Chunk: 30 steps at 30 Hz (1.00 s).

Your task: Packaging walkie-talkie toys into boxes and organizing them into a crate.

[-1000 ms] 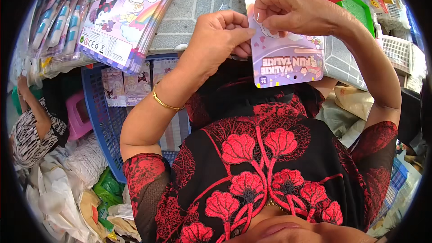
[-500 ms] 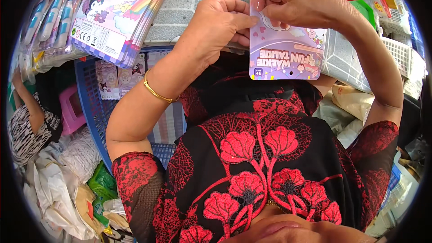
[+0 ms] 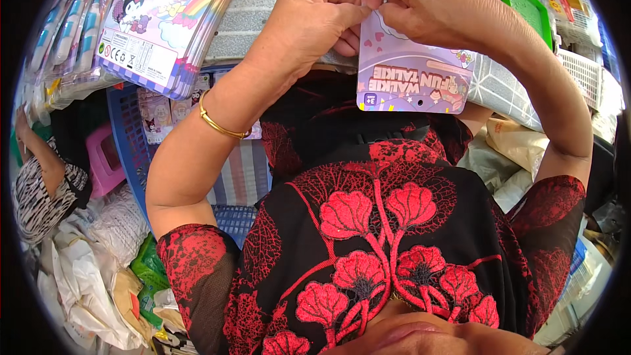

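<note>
A flat purple toy package (image 3: pixel 413 69) with cartoon pictures hangs upside down in front of my chest. My left hand (image 3: pixel 314 18) pinches its left edge near the top, and a gold bangle (image 3: pixel 217 123) sits on that wrist. My right hand (image 3: pixel 420 0) grips the same package at the top, fingertips meeting those of the left hand. The upper part of the package is hidden behind my hands and the frame edge.
A stack of pastel cartoon packages (image 3: pixel 164 20) hangs at the upper left. A blue plastic basket (image 3: pixel 135 151) holds small cards below it. Another person in a striped top (image 3: pixel 39 177) sits at the far left. White and green baskets (image 3: pixel 578 72) stand at the right, bags (image 3: pixel 98 276) lie lower left.
Both hands have risen toward the top of the picture with the purple package, and the view has shifted slightly downward over my chest.
</note>
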Each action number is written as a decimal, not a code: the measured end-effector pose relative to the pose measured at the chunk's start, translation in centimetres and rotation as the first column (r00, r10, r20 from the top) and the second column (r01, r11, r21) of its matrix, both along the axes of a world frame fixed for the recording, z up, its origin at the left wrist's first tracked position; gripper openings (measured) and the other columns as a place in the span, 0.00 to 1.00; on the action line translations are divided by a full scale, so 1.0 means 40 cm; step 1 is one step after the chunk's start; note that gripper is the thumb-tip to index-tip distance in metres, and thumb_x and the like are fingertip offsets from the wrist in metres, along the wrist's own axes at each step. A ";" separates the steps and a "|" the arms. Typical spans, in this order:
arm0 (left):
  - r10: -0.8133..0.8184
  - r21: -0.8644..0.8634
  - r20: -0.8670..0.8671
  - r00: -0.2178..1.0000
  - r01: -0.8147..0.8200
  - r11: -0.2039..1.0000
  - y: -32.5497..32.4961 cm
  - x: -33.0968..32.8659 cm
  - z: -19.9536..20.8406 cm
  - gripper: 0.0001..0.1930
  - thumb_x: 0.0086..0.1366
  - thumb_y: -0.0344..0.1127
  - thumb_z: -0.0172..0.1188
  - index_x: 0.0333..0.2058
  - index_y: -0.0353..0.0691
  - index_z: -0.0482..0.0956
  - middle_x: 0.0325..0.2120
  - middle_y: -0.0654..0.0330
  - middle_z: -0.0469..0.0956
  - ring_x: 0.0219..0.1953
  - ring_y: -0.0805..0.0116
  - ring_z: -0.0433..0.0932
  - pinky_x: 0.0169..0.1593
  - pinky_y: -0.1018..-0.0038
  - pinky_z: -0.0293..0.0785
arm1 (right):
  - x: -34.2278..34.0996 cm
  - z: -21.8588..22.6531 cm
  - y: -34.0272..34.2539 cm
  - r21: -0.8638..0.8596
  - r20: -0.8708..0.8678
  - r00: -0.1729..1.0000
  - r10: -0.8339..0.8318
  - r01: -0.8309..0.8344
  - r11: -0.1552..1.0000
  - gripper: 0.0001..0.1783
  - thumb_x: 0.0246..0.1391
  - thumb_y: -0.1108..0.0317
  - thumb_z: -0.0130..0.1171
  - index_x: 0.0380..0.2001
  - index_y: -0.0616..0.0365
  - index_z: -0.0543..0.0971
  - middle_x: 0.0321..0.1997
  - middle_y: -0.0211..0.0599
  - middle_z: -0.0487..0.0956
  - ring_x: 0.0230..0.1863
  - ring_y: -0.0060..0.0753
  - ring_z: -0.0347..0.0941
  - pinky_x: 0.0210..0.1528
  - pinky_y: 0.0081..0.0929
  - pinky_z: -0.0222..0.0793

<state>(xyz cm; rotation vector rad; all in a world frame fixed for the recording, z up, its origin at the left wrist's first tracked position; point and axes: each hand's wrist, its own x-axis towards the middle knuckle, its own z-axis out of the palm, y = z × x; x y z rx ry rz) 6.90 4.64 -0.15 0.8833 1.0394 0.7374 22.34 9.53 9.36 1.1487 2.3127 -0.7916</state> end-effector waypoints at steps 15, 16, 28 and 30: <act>0.018 0.012 0.017 1.000 -0.018 1.000 -0.001 0.006 -0.008 0.10 0.60 0.35 0.64 0.34 0.32 0.81 0.24 0.58 0.80 0.21 0.74 0.79 0.27 0.81 0.77 | 0.091 -0.069 0.009 0.743 -0.157 0.668 0.727 -0.405 0.533 0.14 0.55 0.68 0.46 0.31 0.70 0.76 0.30 0.57 0.78 0.30 0.43 0.78 0.33 0.34 0.72; 0.011 -0.020 0.022 1.000 -0.011 1.000 0.001 0.002 -0.007 0.11 0.60 0.36 0.65 0.34 0.32 0.81 0.24 0.58 0.80 0.22 0.74 0.79 0.27 0.81 0.77 | 0.027 -0.029 0.020 0.418 0.156 0.732 0.663 -0.657 0.628 0.14 0.56 0.68 0.47 0.30 0.70 0.76 0.28 0.54 0.77 0.27 0.41 0.77 0.30 0.33 0.72; -0.031 0.072 -0.068 0.997 0.035 0.997 0.009 0.000 -0.014 0.11 0.63 0.36 0.62 0.35 0.31 0.80 0.23 0.58 0.80 0.21 0.75 0.79 0.27 0.81 0.77 | -0.030 0.032 0.026 -0.092 0.121 0.992 0.040 -0.029 0.995 0.14 0.52 0.68 0.45 0.28 0.71 0.75 0.26 0.53 0.78 0.30 0.41 0.77 0.35 0.38 0.72; -0.026 0.084 -0.091 0.996 0.033 0.996 0.010 0.002 -0.025 0.11 0.63 0.35 0.61 0.35 0.32 0.80 0.23 0.59 0.80 0.21 0.75 0.78 0.27 0.82 0.76 | -0.036 0.039 0.032 -0.146 0.150 0.989 0.018 0.004 0.989 0.15 0.52 0.68 0.45 0.29 0.71 0.75 0.26 0.52 0.78 0.30 0.40 0.77 0.36 0.38 0.71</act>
